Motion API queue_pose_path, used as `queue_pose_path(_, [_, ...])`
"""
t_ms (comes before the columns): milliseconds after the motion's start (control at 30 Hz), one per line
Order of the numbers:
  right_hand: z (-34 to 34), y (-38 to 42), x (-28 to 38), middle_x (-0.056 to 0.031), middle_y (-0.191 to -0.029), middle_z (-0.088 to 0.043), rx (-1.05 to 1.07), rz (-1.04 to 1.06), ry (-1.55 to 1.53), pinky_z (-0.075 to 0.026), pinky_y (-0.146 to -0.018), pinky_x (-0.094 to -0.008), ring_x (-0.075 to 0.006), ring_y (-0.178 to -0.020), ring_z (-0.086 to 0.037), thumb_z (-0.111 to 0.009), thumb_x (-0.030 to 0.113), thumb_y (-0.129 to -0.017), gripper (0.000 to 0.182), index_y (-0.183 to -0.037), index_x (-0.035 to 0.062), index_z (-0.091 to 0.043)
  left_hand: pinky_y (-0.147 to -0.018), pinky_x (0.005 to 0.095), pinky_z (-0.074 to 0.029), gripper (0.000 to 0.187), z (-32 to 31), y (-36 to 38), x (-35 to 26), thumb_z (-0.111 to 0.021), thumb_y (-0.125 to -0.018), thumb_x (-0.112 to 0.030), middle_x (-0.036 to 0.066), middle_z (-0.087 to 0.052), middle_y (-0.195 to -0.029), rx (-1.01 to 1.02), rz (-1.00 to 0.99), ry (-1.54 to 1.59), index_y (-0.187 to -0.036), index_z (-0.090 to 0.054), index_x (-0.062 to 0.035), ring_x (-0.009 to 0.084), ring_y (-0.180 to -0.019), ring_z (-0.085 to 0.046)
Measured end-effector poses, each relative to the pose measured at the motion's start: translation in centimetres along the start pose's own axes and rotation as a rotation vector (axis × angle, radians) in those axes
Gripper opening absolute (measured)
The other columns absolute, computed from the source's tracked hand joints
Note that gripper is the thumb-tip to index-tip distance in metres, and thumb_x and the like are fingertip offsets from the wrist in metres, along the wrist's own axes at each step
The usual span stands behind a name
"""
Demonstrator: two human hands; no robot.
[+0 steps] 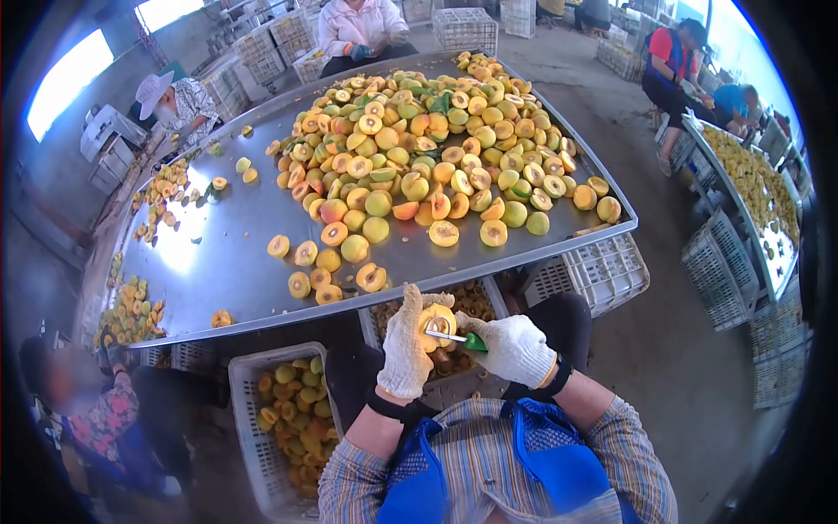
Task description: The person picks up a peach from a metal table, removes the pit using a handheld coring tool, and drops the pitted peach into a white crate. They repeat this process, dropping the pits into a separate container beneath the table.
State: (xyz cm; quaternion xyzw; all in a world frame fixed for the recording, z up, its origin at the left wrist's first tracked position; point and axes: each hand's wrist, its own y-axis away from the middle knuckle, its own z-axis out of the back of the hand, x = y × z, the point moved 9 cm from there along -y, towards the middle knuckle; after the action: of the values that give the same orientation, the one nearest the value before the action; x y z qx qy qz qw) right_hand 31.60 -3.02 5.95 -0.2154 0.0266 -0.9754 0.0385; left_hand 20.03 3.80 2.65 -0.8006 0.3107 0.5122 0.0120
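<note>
My left hand (407, 342), in a white knitted glove, is closed around a yellow peach half (436, 327) with its cut face turned to the right. My right hand (517, 349), gloved too, grips the green handle of a pitting knife (474, 341). The knife's metal blade reaches left onto the cut face, at the pit hollow. Both hands are above a crate (499, 301) of peach scraps at the table's near edge. A large pile of halved peaches (410, 148) covers much of the metal table (253, 288) ahead.
A white crate (240, 410) of peach halves stands at my left knee. An upturned crate (602, 275) lies under the table's right corner. Co-workers sit around: one person (362, 26) across the table, others at left. Another fruit table (755, 188) is at far right.
</note>
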Motion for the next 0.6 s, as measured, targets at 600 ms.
queue_pose_path(600, [-4.7,1.9,-1.5,-0.0165,-0.074,-0.068,0.305,-0.233,-0.421,-0.056,-0.062,-0.0413,-0.0329,-0.068,-0.068,-0.062,0.035,-0.087,0.029,-0.09,0.0065,-0.071,-0.058,0.0264,-0.053,0.069,-1.7,0.3,0.5,-0.037,-0.1,-0.062,0.013,-0.067,-0.094,0.152,-0.072,-0.152,-0.11,-0.064,0.0005,0.0182,-0.074,-0.065])
